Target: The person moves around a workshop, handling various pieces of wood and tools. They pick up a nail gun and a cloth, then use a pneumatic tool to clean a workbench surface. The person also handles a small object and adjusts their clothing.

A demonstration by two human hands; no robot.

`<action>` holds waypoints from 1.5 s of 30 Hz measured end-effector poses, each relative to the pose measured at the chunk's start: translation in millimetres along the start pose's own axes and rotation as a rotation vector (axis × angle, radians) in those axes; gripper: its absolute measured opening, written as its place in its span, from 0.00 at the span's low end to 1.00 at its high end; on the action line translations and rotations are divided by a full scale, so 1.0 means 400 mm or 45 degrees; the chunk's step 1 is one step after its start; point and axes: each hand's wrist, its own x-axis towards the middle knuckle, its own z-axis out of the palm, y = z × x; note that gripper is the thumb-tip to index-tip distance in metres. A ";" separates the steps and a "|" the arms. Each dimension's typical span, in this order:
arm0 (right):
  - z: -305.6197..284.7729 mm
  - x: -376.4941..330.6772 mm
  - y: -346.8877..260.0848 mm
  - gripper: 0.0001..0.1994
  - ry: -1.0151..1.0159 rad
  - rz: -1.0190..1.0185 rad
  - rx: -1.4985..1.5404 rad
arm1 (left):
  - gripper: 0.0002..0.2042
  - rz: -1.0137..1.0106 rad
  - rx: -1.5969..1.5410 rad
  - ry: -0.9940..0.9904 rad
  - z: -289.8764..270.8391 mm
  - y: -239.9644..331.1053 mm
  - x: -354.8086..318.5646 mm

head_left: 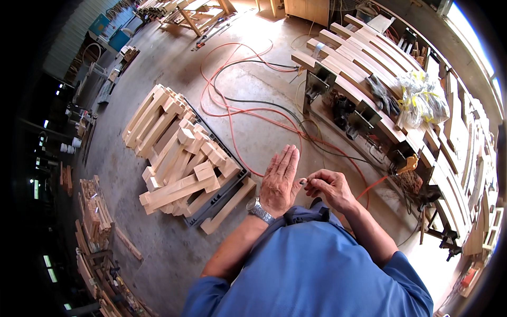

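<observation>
In front of my blue shirt, my left hand is held up with its fingers stretched out flat and close together, back side showing. A silver wristwatch is on that wrist. Just beside it, my right hand has thumb and fingers pinched at the tip of my left thumb. Whatever the pinch holds, if anything, is too small to make out. To the left of my hands, a pile of cut wooden pieces is stacked on a dark pallet on the floor.
Orange air hoses and a black cable loop over the concrete floor. On the right stands a long clamp rack loaded with boards; grey gloves, a clear plastic bag and a yellow-orange air tool lie there. Scrap wood lies at left.
</observation>
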 end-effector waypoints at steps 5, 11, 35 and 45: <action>0.007 -0.003 0.007 0.11 -0.003 0.040 0.029 | 0.34 -0.058 -0.068 0.021 0.016 -0.008 -0.011; 0.022 -0.010 -0.002 0.11 0.035 0.003 -0.055 | 0.30 -0.099 -0.130 0.105 0.032 0.000 -0.010; 0.049 -0.021 0.010 0.07 0.521 -0.865 -0.762 | 0.12 0.224 -0.033 0.522 -0.017 0.040 0.014; 0.058 -0.025 -0.009 0.07 0.511 -0.922 -0.762 | 0.13 0.264 0.037 0.544 -0.020 0.037 0.013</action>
